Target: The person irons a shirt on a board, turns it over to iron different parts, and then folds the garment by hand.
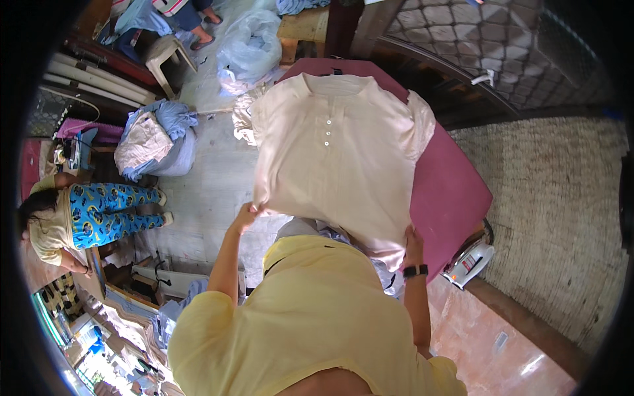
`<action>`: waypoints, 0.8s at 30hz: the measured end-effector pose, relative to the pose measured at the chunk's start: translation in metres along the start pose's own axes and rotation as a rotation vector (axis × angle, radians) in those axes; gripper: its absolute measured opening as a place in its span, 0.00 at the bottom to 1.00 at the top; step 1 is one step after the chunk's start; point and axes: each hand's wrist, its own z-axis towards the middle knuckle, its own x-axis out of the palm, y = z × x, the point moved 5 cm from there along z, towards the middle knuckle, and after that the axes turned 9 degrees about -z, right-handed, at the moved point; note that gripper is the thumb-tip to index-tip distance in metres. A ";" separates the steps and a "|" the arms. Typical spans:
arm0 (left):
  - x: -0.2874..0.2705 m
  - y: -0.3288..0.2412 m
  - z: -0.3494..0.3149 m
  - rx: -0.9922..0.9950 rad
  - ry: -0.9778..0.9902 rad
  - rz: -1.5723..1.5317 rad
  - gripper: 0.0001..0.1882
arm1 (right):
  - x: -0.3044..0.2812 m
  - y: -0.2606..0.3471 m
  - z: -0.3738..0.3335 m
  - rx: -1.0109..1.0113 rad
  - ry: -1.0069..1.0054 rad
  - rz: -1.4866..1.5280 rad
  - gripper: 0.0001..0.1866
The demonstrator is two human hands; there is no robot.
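Observation:
A cream short-sleeved blouse (pixel 330 155) with a short row of buttons below its neckline lies spread over a maroon ironing board (pixel 449 198). Its neckline points away from me, and the left sleeve hangs past the board's edge. My left hand (pixel 248 216) pinches the lower left corner of the hem, off the board. At the lower right of the hem, my right hand (pixel 413 245), with a dark watch on the wrist, grips the cloth. Between my hands the hem sags toward my body. A white iron (pixel 469 263) rests beside the board, right of my right hand.
Bundles of blue and pale clothes (pixel 155 142) lie on the floor at left. A clear plastic bag (pixel 249 49) of clothes stands beyond, near a beige stool (pixel 168 63). One person in blue patterned trousers (pixel 115 212) works at left. A lattice door (pixel 475 59) is at far right.

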 end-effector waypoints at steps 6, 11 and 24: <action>-0.012 -0.232 -0.054 0.400 -0.156 -0.586 0.27 | -0.049 0.178 0.012 -0.186 0.334 0.679 0.18; -0.025 -0.388 -0.142 0.738 0.023 -0.422 0.21 | -0.119 0.280 -0.054 -0.535 0.411 0.618 0.17; 0.167 -0.627 -0.098 0.717 0.296 -0.329 0.24 | -0.321 0.378 -0.035 -0.777 -0.060 0.640 0.16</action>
